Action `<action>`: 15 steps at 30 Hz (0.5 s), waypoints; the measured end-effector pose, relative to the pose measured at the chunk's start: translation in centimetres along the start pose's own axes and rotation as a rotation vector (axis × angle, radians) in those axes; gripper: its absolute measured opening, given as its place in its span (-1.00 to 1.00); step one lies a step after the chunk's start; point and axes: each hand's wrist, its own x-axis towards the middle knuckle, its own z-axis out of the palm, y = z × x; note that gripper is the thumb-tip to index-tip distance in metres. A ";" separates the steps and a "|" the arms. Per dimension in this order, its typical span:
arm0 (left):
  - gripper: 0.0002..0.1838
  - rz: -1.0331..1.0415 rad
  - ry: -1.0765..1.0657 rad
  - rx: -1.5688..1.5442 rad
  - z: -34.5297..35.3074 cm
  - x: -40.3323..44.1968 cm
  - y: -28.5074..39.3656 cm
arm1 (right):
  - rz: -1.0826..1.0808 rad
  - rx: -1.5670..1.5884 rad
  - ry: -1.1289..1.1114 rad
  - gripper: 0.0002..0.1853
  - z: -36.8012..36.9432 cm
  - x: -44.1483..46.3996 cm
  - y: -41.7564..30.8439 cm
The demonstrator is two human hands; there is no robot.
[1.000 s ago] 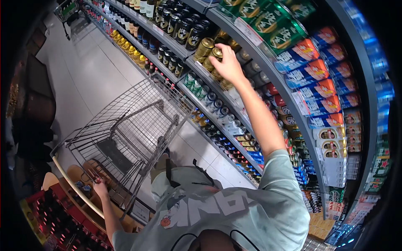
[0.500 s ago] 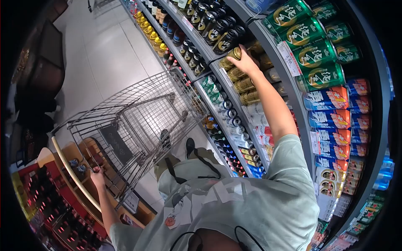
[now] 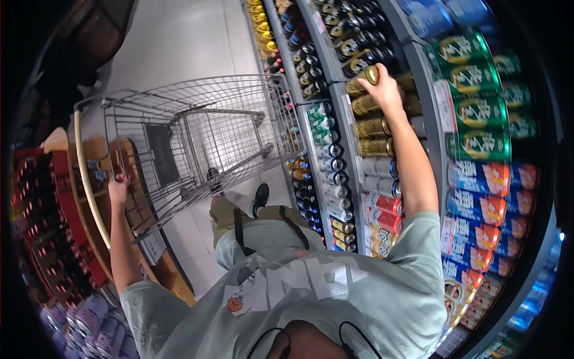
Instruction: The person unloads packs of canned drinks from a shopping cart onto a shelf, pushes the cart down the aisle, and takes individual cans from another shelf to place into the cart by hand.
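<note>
My right hand point(image 3: 385, 93) is closed round the end of a gold can point(image 3: 372, 75) on a middle shelf. More gold cans point(image 3: 372, 127) lie on their sides just below it, and black cans point(image 3: 366, 61) lie above. To the left, my left hand point(image 3: 119, 184) grips the near side of a wire shopping cart point(image 3: 230, 90), by its handle end. Only floor shows through the cart's mesh; its basket has a dark panel point(image 3: 161, 152) at the handle end.
Green cans point(image 3: 478, 113) and blue-orange cans point(image 3: 478, 200) fill the shelf at right. Yellow-capped bottles point(image 3: 261, 27) line the far low shelf. Behind the cart's handle stands a wooden display point(image 3: 89, 209) beside a red rack of dark bottles point(image 3: 48, 227). Pale floor point(image 3: 179, 36) runs ahead.
The view has turned, so the shelves and cart sit differently in it. My right hand stays on the gold can, and my left hand keeps its hold on the cart.
</note>
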 end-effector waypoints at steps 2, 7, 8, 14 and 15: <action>-0.85 0.170 0.034 0.078 -0.6 3.3 -5.2 | -0.134 -0.305 0.065 -0.16 -2.1 -1.2 -3.6; -0.84 0.120 0.093 0.110 0.7 -2.6 2.5 | -0.472 -0.253 0.034 -0.19 -3.3 -3.3 -14.3; -0.83 0.111 0.092 0.063 0.8 -2.7 2.4 | -0.569 -0.180 0.008 -0.19 -2.3 -3.4 -16.5; -0.78 0.036 0.094 0.021 1.0 -3.5 2.1 | -0.887 -0.082 -0.345 -0.22 12.9 -5.0 -30.3; -0.78 -0.024 0.107 0.032 1.2 -4.0 2.8 | -0.838 -0.144 -0.512 -0.22 15.9 -5.4 -32.7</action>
